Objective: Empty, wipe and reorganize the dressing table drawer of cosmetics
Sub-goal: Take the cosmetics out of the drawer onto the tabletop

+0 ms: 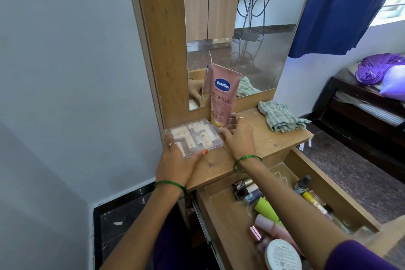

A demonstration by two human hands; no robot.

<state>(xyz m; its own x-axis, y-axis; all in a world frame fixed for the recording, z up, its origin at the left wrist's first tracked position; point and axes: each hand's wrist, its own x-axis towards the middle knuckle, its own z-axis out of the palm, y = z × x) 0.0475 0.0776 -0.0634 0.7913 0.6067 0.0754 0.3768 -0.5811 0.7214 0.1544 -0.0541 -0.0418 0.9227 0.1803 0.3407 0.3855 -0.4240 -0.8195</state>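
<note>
On the wooden dressing-table top [274, 138], at its left back corner, lies a clear plastic box [194, 136] of small cosmetics. My left hand [177, 160] grips its front left corner, thumb on the front edge. Fingers outstretched, my right hand [240, 136] touches the box's right edge beside the foot of a pink Vaseline tube [222, 96], which stands upright against the mirror [252, 50]. Below, the drawer [225, 215] is pulled open and holds several bottles, tubes and a round white jar [282, 254]. A checked cloth [280, 118] lies crumpled on the top's right side.
A grey wall is close on the left. A blue curtain [341, 6] hangs at the right, with a dark bed frame [361, 103] and purple bedding below it. The open drawer juts out towards me over the dark floor.
</note>
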